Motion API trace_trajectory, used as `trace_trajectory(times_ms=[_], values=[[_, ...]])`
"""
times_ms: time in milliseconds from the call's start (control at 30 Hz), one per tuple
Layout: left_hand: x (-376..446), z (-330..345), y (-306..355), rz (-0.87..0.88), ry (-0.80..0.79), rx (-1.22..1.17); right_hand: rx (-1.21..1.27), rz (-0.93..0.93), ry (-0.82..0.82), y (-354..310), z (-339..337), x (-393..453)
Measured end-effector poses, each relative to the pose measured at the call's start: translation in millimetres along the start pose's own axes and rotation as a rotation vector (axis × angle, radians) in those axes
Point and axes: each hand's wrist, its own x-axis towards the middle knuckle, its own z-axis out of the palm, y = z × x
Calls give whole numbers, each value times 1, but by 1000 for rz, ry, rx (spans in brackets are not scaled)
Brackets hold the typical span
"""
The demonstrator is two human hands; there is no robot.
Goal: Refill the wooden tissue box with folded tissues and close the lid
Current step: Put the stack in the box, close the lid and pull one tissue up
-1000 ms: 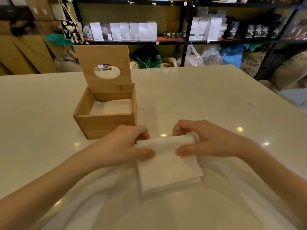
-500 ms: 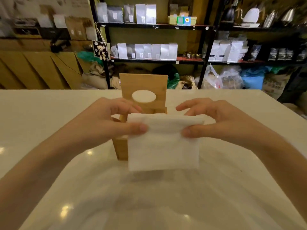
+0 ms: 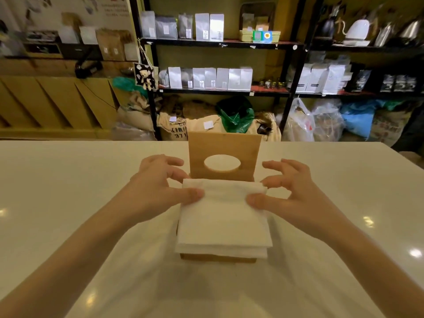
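A stack of folded white tissues (image 3: 223, 221) lies flat over the top of the wooden tissue box (image 3: 218, 258), hiding all but the box's front bottom edge. The box's lid (image 3: 223, 146), with an oval hole, stands upright behind the stack. My left hand (image 3: 160, 187) pinches the stack's far left corner between thumb and fingers. My right hand (image 3: 291, 191) pinches the far right corner the same way. Whether the stack rests on the box rim or hangs just above it, I cannot tell.
The box stands mid-way across a glossy white table (image 3: 68, 203). Behind the table's far edge are black shelves (image 3: 218, 90) with white and silver bags, and sacks (image 3: 176, 127) on the floor.
Both hands lifted the tissue stack off the table near me and carried it forward over the open box. It has tipped from hanging upright to lying flat over the box.
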Motion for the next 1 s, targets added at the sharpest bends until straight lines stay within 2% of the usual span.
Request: trace_trajectory(times_ms=[133,233,300,367,467,600,1000], values=[[14,4,-5,-10,-102,-82,-34,13,-43,5,3,15],[25,7,-13,5,-225,-286,111,29,-145,7,4,26],[27,10,-18,28,-245,-347,214,11,-190,8,5,28],[29,12,-21,41,-214,-354,212,1,-177,10,6,30],[33,13,-21,31,-167,-313,130,27,-132,10,8,33],[34,15,-18,51,-121,-233,-118,44,-52,9,15,32],[-6,23,-5,76,-54,148,-438,-93,-50,5,19,4]])
